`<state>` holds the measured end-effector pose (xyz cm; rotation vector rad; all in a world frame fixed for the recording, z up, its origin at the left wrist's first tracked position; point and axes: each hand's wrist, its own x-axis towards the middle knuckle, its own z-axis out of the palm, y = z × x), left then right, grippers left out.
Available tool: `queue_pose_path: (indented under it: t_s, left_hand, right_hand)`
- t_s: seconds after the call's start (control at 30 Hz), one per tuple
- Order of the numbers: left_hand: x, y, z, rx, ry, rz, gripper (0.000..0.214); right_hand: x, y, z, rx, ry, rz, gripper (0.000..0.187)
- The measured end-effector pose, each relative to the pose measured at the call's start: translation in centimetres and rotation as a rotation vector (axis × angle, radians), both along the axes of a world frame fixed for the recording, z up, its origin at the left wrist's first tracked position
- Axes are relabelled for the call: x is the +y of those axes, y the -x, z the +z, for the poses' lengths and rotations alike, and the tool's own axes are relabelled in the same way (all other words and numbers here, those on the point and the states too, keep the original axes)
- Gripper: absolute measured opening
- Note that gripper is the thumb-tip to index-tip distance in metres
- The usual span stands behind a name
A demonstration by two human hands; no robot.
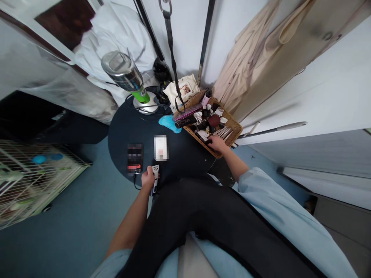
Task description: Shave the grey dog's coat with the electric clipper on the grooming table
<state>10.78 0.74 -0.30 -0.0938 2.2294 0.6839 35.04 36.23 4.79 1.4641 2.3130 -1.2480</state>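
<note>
My left hand (148, 177) is closed round a pale hair clipper (155, 178) at the near edge of the round black table. At the right, my right hand (216, 143) reaches into the wicker basket (236, 125), its fingers closed at a small dark thing that I cannot make out. Several slim metal tools (224, 133) lie beside those fingers. Also in the basket are a purple comb (188, 112), a white clipper comb (219, 111), a dark red item (214, 121) and a pink bottle (206, 98).
A phone (135, 158) and a small white box-like item (160, 147) lie on the black table (118, 127). Behind them stand a metal-and-green appliance (127, 75), a blue cloth (170, 123) and a pack of wipes (182, 89). A black strap (171, 46) hangs over the basket. A wire cage (34, 173) stands left.
</note>
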Motion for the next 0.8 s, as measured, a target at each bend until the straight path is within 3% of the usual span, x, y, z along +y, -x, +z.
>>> queue_pose_path:
  t_s: [0.43,0.6,0.8]
  left_hand:
    - [-0.7,0.2,-1.4,0.003,-0.004,-0.005,0.061]
    - [-0.5,0.1,-0.9,0.012,-0.015,-0.019,0.061]
    - [-1.0,0.3,-1.9,-0.006,-0.037,-0.002,0.061]
  right_hand:
    - [1.8,-0.9,-1.4,-0.008,-0.071,-0.022,0.019]
    - [1.0,0.7,-1.3,-0.014,-0.056,0.05,0.026]
    - [1.9,5.4,-0.6,-0.101,-0.246,0.098,0.031]
